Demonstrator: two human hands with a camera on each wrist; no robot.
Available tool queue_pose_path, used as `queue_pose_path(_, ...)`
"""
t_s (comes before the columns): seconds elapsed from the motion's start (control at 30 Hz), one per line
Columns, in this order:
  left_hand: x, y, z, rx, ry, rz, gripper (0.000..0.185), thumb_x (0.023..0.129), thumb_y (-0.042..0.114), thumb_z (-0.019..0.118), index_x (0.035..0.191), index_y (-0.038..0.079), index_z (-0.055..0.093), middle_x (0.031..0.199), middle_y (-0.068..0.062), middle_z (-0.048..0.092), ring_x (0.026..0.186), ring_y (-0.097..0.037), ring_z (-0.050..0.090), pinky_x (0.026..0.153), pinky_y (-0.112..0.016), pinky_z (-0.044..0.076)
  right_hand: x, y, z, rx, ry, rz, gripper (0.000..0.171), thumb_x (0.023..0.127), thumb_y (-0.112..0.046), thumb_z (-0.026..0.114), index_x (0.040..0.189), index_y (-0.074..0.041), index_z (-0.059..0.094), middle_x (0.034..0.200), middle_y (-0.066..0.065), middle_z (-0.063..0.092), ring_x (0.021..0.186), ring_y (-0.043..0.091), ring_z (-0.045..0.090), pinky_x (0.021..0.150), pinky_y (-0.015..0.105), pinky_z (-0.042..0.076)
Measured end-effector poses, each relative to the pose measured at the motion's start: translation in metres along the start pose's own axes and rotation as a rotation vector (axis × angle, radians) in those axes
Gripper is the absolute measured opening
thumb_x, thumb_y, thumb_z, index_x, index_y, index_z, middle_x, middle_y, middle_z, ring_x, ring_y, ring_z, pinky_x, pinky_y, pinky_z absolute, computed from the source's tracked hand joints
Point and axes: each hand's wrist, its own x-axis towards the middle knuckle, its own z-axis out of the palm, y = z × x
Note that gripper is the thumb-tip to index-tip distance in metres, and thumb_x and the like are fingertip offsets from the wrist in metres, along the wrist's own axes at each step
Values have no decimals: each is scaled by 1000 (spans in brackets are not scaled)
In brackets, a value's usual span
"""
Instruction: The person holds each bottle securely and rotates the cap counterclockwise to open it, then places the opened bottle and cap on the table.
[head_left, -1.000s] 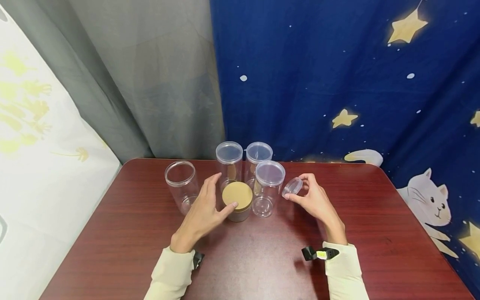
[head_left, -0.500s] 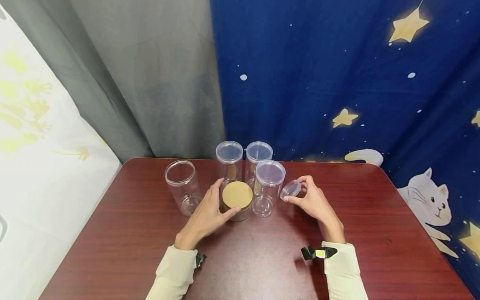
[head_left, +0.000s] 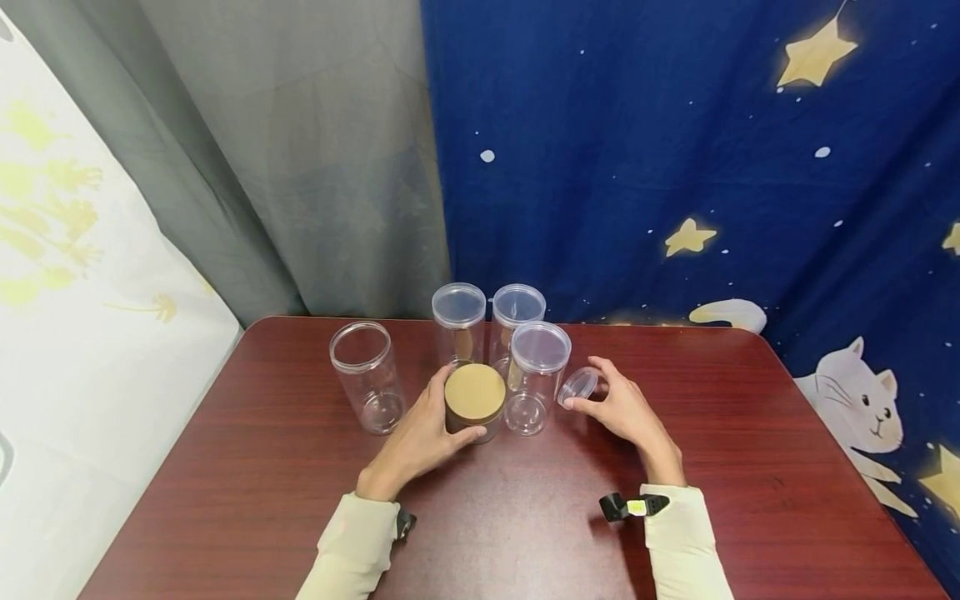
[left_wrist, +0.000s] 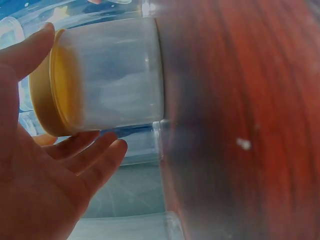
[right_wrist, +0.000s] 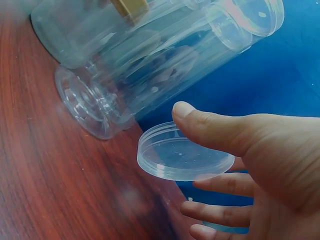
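Left hand (head_left: 420,437) wraps the short frosted plastic jar with tan screw lid (head_left: 474,402): thumb on the near right side, fingers round the far left side, so that grip is clamped on the jar body below the lid. Left wrist view confirms it, thumb (left_wrist: 25,52) against the lid edge and fingers (left_wrist: 95,160) curled under the wall. Jar stands upright on the dark red wood-grain worktop (head_left: 525,517), long axis vertical, near centre of the cluster.

Right hand (head_left: 626,412) pinches the loose clear round plastic lid (head_left: 577,386) between thumb and fingertips; the grip is closed on its rim, lid tilted, off the worktop. Right wrist view shows the thumb (right_wrist: 210,127) over the top rim and the fingers (right_wrist: 220,185) under it.

Key relation: the clear lid sits just right of the near tall clear lidded jar (head_left: 534,379), which stands between it and the tan-lidded jar. The only uncovered container, the tall clear open-topped jar (head_left: 365,375), is at the far left of the group, well apart from the right hand and beyond the left hand. Left hand is nearer that open jar; the lid is on the opposite side.

Two more tall clear lidded jars (head_left: 459,321) (head_left: 517,317) stand at the far side, upright.
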Motion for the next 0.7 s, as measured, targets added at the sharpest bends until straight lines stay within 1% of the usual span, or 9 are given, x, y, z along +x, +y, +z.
queue_pose_path(0.13, 0, -1, 2, -3, -1, -1, 105, 75, 43, 85, 154, 13, 24, 150, -9, 42, 131, -25, 50, 108, -45, 42, 0, 2, 2, -11, -10, 0, 85, 79, -33, 83, 145, -2, 41, 131, 25, 60, 112, 39, 65, 94, 53, 50)
queue_pose_path(0.27, 0, -1, 3, -19, 11, -9, 104, 75, 40, 86, 154, 12, 24, 148, -10, 44, 129, -26, 52, 107, -46, 43, 1, 3, 4, -21, -24, 7, 85, 80, -35, 83, 146, -3, 41, 130, 26, 60, 112, 38, 64, 94, 52, 50)
queue_pose_path(0.4, 0, 1, 5, -55, 12, -29, 104, 75, 37, 87, 153, 9, 23, 150, -11, 44, 128, -27, 53, 106, -47, 43, 1, 6, 4, -24, -33, 9, 85, 80, -35, 82, 146, -2, 40, 131, 25, 59, 112, 38, 64, 93, 52, 50)
queue_pose_path(0.53, 0, 4, 6, -96, 18, -47, 105, 74, 32, 88, 152, 7, 23, 149, -13, 45, 127, -29, 54, 106, -47, 43, 1, 8, 3, -30, -38, 4, 85, 79, -35, 83, 145, 0, 41, 129, 25, 61, 110, 37, 64, 93, 51, 50)
queue_pose_path(0.7, 0, 5, 5, -142, 18, -86, 104, 73, 25, 89, 152, 6, 24, 147, -15, 48, 124, -30, 56, 105, -48, 43, 0, 9, 2, -77, -57, 5, 85, 80, -36, 82, 143, 3, 43, 126, 26, 62, 113, 38, 61, 96, 52, 47)
